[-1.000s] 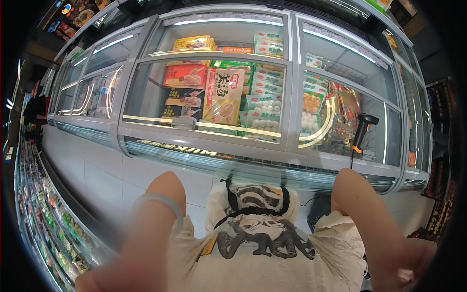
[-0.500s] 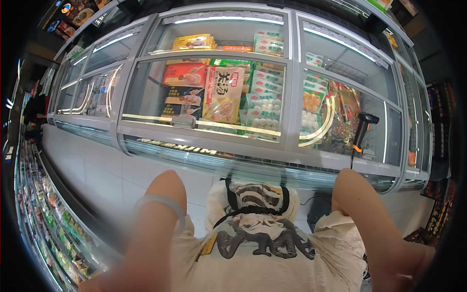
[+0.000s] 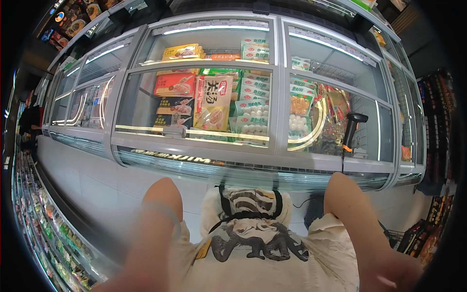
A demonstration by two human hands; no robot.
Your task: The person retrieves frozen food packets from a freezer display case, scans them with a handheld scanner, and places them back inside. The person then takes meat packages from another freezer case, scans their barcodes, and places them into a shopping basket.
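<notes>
- No finished handling can be seen; the scanner (image 3: 351, 127) is left untouched by either visible arm, and the packets (image 3: 213, 104) are seen through the freezer's (image 3: 278, 97) glass.
- What remains cannot be judged with both hands out of view; whether they are spread, closed or holding anything cannot be told.
- The scanner is found at the freezer, ahead of the right arm (image 3: 362, 233), on the right hand's side.
- The left arm (image 3: 146, 253) is blurred and partly veiled by a pale band (image 3: 170, 214); both arms are cut off below.
</notes>
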